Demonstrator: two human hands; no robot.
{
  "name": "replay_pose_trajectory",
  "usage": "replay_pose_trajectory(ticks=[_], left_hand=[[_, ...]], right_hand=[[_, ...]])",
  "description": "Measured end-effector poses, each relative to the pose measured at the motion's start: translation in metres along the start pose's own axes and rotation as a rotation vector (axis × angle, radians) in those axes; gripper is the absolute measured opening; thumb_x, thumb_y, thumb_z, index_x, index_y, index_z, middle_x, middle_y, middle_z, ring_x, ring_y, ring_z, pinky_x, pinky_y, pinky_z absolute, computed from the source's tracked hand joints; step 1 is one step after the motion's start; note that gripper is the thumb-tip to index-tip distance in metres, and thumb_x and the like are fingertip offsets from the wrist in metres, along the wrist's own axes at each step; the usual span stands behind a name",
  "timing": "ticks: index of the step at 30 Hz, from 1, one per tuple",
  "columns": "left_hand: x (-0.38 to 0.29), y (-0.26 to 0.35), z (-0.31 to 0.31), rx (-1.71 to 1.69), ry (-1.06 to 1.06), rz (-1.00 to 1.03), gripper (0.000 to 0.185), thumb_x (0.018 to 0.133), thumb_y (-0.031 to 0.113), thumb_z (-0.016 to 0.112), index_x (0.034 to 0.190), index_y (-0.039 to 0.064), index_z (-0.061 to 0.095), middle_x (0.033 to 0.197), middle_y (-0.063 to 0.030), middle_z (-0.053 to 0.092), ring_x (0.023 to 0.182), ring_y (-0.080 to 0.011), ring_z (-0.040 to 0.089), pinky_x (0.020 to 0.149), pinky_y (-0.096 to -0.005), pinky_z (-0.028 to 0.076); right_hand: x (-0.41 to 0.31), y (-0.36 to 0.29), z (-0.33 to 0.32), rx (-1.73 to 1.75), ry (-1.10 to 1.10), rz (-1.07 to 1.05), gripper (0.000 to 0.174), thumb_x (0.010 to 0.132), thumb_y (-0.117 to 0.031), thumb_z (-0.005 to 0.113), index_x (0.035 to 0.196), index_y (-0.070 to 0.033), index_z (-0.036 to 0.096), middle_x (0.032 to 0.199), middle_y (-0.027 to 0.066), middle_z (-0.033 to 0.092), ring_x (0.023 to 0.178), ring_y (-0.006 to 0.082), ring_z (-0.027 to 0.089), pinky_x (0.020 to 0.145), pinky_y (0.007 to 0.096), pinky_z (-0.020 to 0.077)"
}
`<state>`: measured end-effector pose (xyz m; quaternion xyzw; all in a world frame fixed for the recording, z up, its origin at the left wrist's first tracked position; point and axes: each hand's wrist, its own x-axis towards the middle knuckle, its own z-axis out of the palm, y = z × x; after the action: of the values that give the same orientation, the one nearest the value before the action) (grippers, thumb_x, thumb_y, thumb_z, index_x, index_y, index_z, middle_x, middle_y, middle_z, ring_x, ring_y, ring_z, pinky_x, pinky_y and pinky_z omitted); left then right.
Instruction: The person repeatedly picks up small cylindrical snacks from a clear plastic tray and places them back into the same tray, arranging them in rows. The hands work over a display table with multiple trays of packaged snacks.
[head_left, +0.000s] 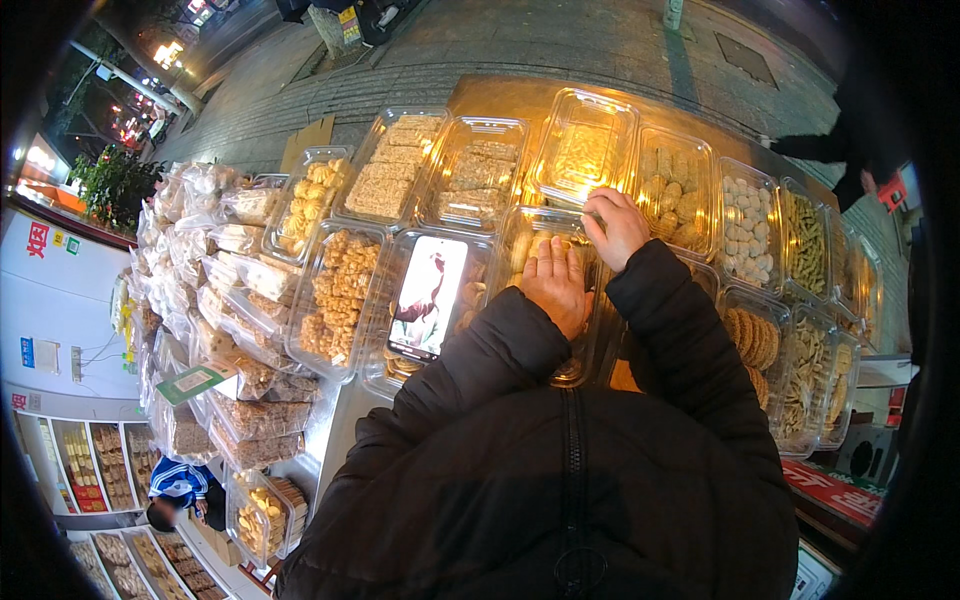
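My left hand (556, 283) lies palm down with straight fingers on the lid of a clear plastic clamshell box (536, 219). Round, pale-yellow baked goods show through that lid, partly covered by the hand. Bent at the fingers, my right hand (621, 229) rests at the box's far right corner. Whether it grips the rim there cannot be made out. Just beyond its fingertips is another clear clamshell box (586, 146), with yellowish food inside and strong lamp glare on top. To the left, a lit smartphone (429, 296) lies on a box of round biscuits.
Boxes of walnut-like clusters (339, 300), sesame bars (390, 169), white balls (746, 217) and green twists (804, 240) crowd the table. Bagged snacks (225, 285) pile up at left, with a green code card (196, 381). A person (180, 484) is at lower left; another (847, 142) stands right.
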<state>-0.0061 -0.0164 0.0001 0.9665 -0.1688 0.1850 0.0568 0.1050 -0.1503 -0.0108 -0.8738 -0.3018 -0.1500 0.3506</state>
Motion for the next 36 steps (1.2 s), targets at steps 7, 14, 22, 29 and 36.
replay_pose_trajectory(ticks=[7, 14, 22, 29, 36], left_hand=[[0.0002, -0.0008, 0.001, -0.01, 0.007, 0.004, 0.064, 0.072, 0.035, 0.063, 0.114, -0.012, 0.052, 0.116, -0.0327, 0.05, 0.111, -0.044, 0.047, 0.096, -0.0482, 0.036], [0.0, -0.001, 0.0021, -0.008, 0.037, 0.008, 0.064, 0.071, 0.035, 0.064, 0.113, -0.012, 0.052, 0.115, -0.0321, 0.051, 0.11, -0.0438, 0.048, 0.095, -0.0476, 0.037], [-0.0001, -0.0016, 0.0026, -0.003, 0.04, 0.016, 0.063, 0.072, 0.035, 0.063, 0.113, -0.012, 0.052, 0.115, -0.0321, 0.051, 0.11, -0.0441, 0.048, 0.095, -0.0478, 0.037], [0.0003, -0.0008, 0.0005, -0.01, 0.025, 0.013, 0.063, 0.072, 0.035, 0.063, 0.113, -0.012, 0.052, 0.115, -0.0328, 0.051, 0.11, -0.0442, 0.048, 0.096, -0.0482, 0.036], [0.0007, -0.0006, 0.0003, -0.018, 0.024, 0.006, 0.063, 0.072, 0.035, 0.063, 0.113, -0.012, 0.052, 0.116, -0.0328, 0.051, 0.11, -0.0441, 0.048, 0.096, -0.0476, 0.036]], right_hand=[[0.0007, 0.001, 0.0005, -0.001, 0.004, -0.015, 0.011, 0.078, -0.012, 0.062, 0.083, -0.004, 0.057, 0.096, 0.0097, 0.056, 0.092, 0.0302, 0.052, 0.081, 0.0383, 0.0428], [0.0001, 0.0004, 0.0002, -0.004, -0.007, -0.002, 0.011, 0.079, -0.012, 0.061, 0.084, -0.003, 0.057, 0.097, 0.0102, 0.056, 0.093, 0.0301, 0.052, 0.083, 0.0382, 0.0425], [0.0003, 0.001, -0.0001, -0.012, -0.027, 0.008, 0.011, 0.079, -0.013, 0.061, 0.084, -0.003, 0.057, 0.097, 0.0097, 0.056, 0.093, 0.0299, 0.052, 0.082, 0.0378, 0.0425], [-0.0002, -0.0002, -0.0006, -0.011, -0.022, 0.013, 0.011, 0.08, -0.013, 0.061, 0.085, -0.004, 0.057, 0.097, 0.009, 0.056, 0.091, 0.0298, 0.052, 0.081, 0.0379, 0.0425], [0.0001, -0.0006, -0.0011, -0.014, -0.018, 0.005, 0.01, 0.079, -0.013, 0.061, 0.084, -0.004, 0.057, 0.097, 0.0087, 0.056, 0.091, 0.0297, 0.052, 0.081, 0.0376, 0.0426]])
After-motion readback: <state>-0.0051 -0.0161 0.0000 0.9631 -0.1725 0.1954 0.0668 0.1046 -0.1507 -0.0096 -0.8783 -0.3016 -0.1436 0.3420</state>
